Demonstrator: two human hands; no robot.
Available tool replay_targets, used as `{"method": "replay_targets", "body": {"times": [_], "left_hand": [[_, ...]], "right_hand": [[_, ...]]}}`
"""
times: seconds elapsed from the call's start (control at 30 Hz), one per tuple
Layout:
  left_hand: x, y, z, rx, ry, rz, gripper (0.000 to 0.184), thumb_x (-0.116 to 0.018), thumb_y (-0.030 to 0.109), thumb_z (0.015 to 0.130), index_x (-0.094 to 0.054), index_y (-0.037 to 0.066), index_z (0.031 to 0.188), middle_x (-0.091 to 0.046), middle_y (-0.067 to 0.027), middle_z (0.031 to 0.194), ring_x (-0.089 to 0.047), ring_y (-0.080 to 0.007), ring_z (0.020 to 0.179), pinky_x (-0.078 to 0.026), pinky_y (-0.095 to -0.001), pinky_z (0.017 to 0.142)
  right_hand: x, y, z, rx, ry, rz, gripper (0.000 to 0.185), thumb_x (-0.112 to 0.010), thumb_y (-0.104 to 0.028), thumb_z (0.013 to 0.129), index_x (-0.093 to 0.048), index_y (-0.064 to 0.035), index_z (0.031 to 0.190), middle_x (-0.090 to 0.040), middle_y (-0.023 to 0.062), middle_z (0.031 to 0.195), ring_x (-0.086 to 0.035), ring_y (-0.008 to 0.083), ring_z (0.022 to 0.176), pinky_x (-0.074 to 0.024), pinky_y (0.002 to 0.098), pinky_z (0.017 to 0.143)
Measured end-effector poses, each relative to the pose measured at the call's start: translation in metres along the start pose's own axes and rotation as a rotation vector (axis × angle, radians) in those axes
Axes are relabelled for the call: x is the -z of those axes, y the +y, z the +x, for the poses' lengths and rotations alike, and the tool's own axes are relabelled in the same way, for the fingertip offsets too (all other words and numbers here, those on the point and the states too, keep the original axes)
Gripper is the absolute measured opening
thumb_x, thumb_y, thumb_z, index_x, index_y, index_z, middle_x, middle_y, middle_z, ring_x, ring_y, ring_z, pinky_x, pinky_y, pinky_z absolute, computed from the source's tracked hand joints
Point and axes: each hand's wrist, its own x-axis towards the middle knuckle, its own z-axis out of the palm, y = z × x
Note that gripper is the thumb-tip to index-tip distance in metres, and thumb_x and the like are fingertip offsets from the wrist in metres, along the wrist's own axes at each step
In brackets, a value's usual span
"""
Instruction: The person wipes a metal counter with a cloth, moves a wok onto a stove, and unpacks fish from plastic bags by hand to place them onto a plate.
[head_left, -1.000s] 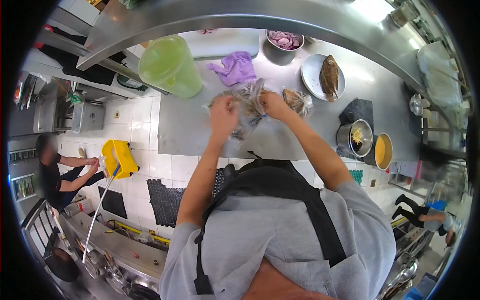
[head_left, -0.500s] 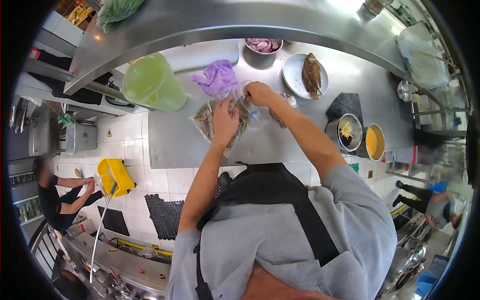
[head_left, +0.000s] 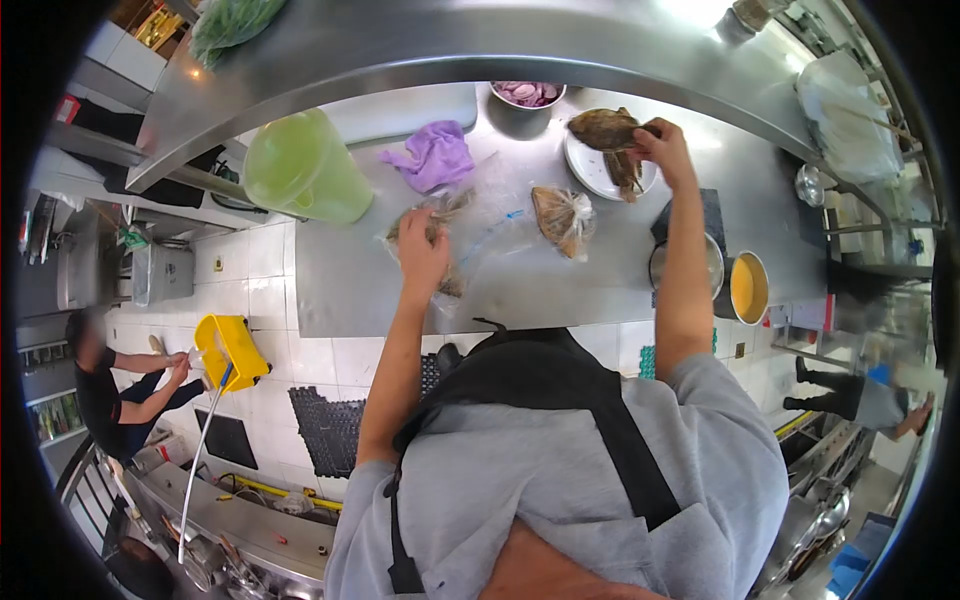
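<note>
My right hand (head_left: 664, 150) pinches a brown dried fish (head_left: 603, 128) above a white plate (head_left: 590, 174), where another brown fish (head_left: 627, 176) lies. On the left, my left hand (head_left: 424, 246) rests on a clear plastic bag (head_left: 452, 284) with brown pieces inside, its fingers partly spread. The bag's loose, transparent part stretches right across the steel table (head_left: 560, 295). Between the hands sits a smaller knotted bag (head_left: 562, 222) with brown contents. A purple cloth (head_left: 438, 156) lies just behind the large bag.
A green bucket (head_left: 308, 170) stands left, near a white cutting board (head_left: 420, 112). Behind is a bowl of sliced onion (head_left: 528, 94). To the right are a pot of yellow liquid (head_left: 746, 288) and a metal bowl. A steel shelf (head_left: 480, 50) overhangs the back. People stand at both sides.
My right hand has left the large bag and moved right, now holding a fish over the plate. My left hand has shifted slightly left on the bag, whose clear end now lies spread out.
</note>
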Motion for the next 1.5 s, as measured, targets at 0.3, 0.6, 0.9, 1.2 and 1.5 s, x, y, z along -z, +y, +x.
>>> {"method": "replay_targets", "body": {"times": [0.3, 0.6, 0.9, 1.2, 1.5], "left_hand": [[0.052, -0.073, -0.020, 0.448, 0.059, -0.067, 0.052, -0.072, 0.019, 0.081, -0.058, -0.002, 0.127, -0.063, -0.0226, 0.114, -0.062, -0.0337, 0.103, -0.049, -0.0432, 0.091], [0.028, -0.051, 0.010, 0.554, -0.158, -0.529, 0.044, -0.074, 0.011, 0.080, -0.064, -0.006, 0.118, -0.070, -0.0103, 0.095, -0.064, -0.0154, 0.081, -0.052, -0.0307, 0.076], [0.029, -0.066, -0.008, 0.556, -0.298, -0.738, 0.041, -0.073, 0.007, 0.082, -0.064, -0.003, 0.121, -0.069, -0.0048, 0.100, -0.063, -0.0110, 0.085, -0.050, -0.0266, 0.079], [0.016, -0.074, -0.008, 0.578, -0.137, -0.858, 0.017, -0.070, 0.005, 0.087, -0.069, -0.002, 0.103, -0.069, -0.0025, 0.086, -0.061, -0.0091, 0.075, -0.049, -0.0244, 0.070], [0.011, -0.028, 0.011, 0.459, -0.124, -0.603, 0.012, -0.069, 0.011, 0.089, -0.069, -0.002, 0.089, -0.065, -0.0011, 0.072, -0.057, -0.0091, 0.064, -0.046, -0.0263, 0.061]], "right_hand": [[-0.065, 0.007, -0.014, 0.328, 0.198, -0.735, 0.022, -0.066, -0.009, 0.082, -0.073, -0.0057, 0.103, -0.069, 0.0192, 0.103, -0.067, 0.0336, 0.097, -0.0534, 0.0405, 0.086], [-0.303, 0.160, -0.032, 0.313, -0.610, -0.041, 0.028, -0.070, -0.016, 0.076, -0.070, -0.0069, 0.103, -0.069, 0.0168, 0.098, -0.065, 0.0356, 0.089, -0.0528, 0.0443, 0.079], [-0.254, 0.073, -0.044, 0.860, -0.504, -0.844, 0.029, -0.069, -0.023, 0.082, -0.070, -0.0082, 0.107, -0.067, 0.0149, 0.110, -0.065, 0.0291, 0.095, -0.0537, 0.0403, 0.078], [-0.179, -0.002, -0.064, 0.042, -0.614, -0.161, 0.020, -0.071, -0.011, 0.082, -0.070, 0.0054, 0.094, -0.069, 0.0063, 0.080, -0.061, 0.0112, 0.073, -0.0506, 0.0268, 0.067], [-0.101, -0.064, -0.064, 0.248, -0.784, -0.457, 0.017, -0.069, -0.010, 0.081, -0.072, 0.0019, 0.093, -0.071, 0.0095, 0.081, -0.066, 0.0161, 0.078, -0.0524, 0.0303, 0.076]]}}
